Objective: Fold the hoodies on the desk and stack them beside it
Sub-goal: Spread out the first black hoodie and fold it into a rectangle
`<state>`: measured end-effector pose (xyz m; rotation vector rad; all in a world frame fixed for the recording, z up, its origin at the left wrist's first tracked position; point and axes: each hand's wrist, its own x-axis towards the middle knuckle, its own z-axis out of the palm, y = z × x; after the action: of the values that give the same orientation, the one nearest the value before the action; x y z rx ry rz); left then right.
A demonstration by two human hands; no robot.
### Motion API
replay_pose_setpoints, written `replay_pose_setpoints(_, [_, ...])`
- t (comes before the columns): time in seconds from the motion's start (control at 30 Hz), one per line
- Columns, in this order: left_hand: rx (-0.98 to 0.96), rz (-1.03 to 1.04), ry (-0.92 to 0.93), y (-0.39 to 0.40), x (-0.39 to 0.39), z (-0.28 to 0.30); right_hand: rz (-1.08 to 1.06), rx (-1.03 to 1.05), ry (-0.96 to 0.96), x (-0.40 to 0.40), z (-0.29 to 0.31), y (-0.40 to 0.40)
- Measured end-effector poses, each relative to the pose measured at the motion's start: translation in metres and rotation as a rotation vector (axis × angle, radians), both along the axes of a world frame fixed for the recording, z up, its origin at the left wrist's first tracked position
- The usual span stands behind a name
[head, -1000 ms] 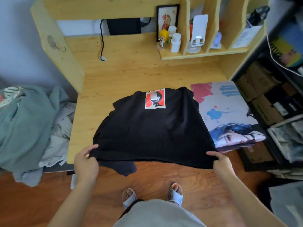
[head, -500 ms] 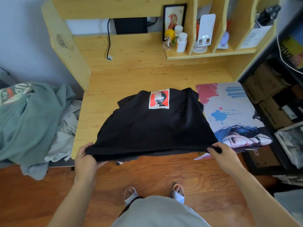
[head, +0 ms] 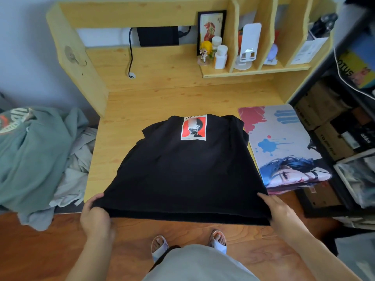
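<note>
The left hand point(head: 95, 217) is gripping the near left corner of the black hoodie point(head: 186, 173), thumb lying over the fabric and fingers curled beneath, while the right hand point(head: 281, 211) is pinching the near right corner with its thumb on top. Both forearms are reaching forward from the lower edge of the view. Beyond the two grips, the hoodie is stretching away across the wooden desk point(head: 162, 98), its printed patch point(head: 193, 127) at the far end, its near hem overhanging the desk edge.

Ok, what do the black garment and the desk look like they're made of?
The black garment looks like soft matte knit fabric, probably cotton: it drapes and creases, with a printed patch. The desk looks like pale wood or wood-look board, smooth, with visible grain and knots.
</note>
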<state>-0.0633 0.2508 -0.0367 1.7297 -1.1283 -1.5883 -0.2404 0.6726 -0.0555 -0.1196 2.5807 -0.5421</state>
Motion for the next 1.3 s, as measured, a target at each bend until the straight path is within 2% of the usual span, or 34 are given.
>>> replay_pose_setpoints(0.03, [0.026, 0.039, 0.035, 0.0, -0.003, 0.006, -0.023, 0.021, 0.07, -0.001, 0.003, 0.002])
replay_pose_setpoints(0.1, [0.025, 0.084, 0.125, -0.003, -0.012, 0.016, -0.332, -0.076, 0.219, -0.008, 0.016, 0.001])
replay_pose_setpoints(0.17, [0.005, 0.07, 0.18, -0.008, -0.027, 0.029, -0.843, -0.307, 0.27, -0.025, 0.035, -0.013])
replay_pose_setpoints(0.2, [0.003, 0.04, 0.19, -0.012, -0.034, 0.033, -1.056, -0.461, 0.22, -0.037, 0.044, -0.027])
replay_pose_setpoints(0.3, [0.018, -0.162, 0.162, -0.024, -0.053, 0.04, -1.18, -0.591, -0.067, -0.055, 0.065, -0.061])
replay_pose_setpoints(0.33, [0.015, -0.245, 0.127, -0.027, -0.055, 0.041, -1.115, -0.562, -0.004, -0.055, 0.069, -0.071])
replay_pose_setpoints(0.4, [0.012, -0.365, 0.016, -0.036, -0.052, 0.032, -0.879, -0.374, 0.113, -0.056, 0.074, -0.078])
replay_pose_setpoints(0.5, [-0.007, -0.465, -0.237, -0.048, -0.027, 0.013, -0.776, -0.532, 0.204, -0.053, 0.069, -0.067])
replay_pose_setpoints(0.6, [-0.059, -0.486, -0.478, -0.061, 0.0, -0.014, -0.725, -0.617, 0.098, -0.05, 0.058, -0.049])
replay_pose_setpoints(0.63, [-0.02, -0.442, -0.474, -0.061, 0.005, -0.015, -0.72, -0.606, 0.12, -0.047, 0.054, -0.043])
replay_pose_setpoints(0.7, [0.122, -0.276, -0.292, -0.053, 0.011, -0.021, -0.778, -0.635, 0.173, -0.04, 0.048, -0.028])
replay_pose_setpoints(0.77, [0.196, -0.163, -0.06, -0.04, 0.012, -0.025, -1.085, -0.894, 0.128, -0.035, 0.047, -0.016])
replay_pose_setpoints(0.8, [0.202, -0.16, 0.023, -0.033, 0.013, -0.025, -1.201, -0.937, 0.147, -0.031, 0.043, -0.013])
replay_pose_setpoints(0.83, [0.207, -0.161, 0.082, -0.026, 0.013, -0.024, -1.262, -0.865, 0.139, -0.024, 0.041, -0.017])
replay_pose_setpoints(0.9, [0.247, -0.208, 0.172, -0.014, 0.016, -0.018, -1.371, -0.855, -0.028, -0.013, 0.028, -0.027])
replay_pose_setpoints(0.97, [0.269, -0.278, 0.209, -0.008, 0.015, -0.002, -1.307, -0.814, -0.202, -0.009, 0.019, -0.04])
replay_pose_setpoints(1.03, [0.226, -0.309, 0.243, -0.02, -0.002, 0.018, -1.153, -0.797, -0.25, -0.027, 0.034, -0.055])
replay_pose_setpoints(1.1, [0.143, -0.286, 0.359, -0.049, -0.043, 0.057, -1.009, -0.908, -0.118, -0.069, 0.094, -0.084])
replay_pose_setpoints(1.13, [0.094, -0.274, 0.45, -0.067, -0.069, 0.086, -0.977, -1.057, -0.062, -0.097, 0.138, -0.097])
replay_pose_setpoints(1.2, [-0.014, -0.266, 0.648, -0.109, -0.124, 0.175, -0.881, -1.307, 0.024, -0.16, 0.243, -0.118])
replay_pose_setpoints(1.3, [-0.184, -0.299, 0.845, -0.148, -0.184, 0.33, -0.55, -1.356, 0.201, -0.221, 0.385, -0.136])
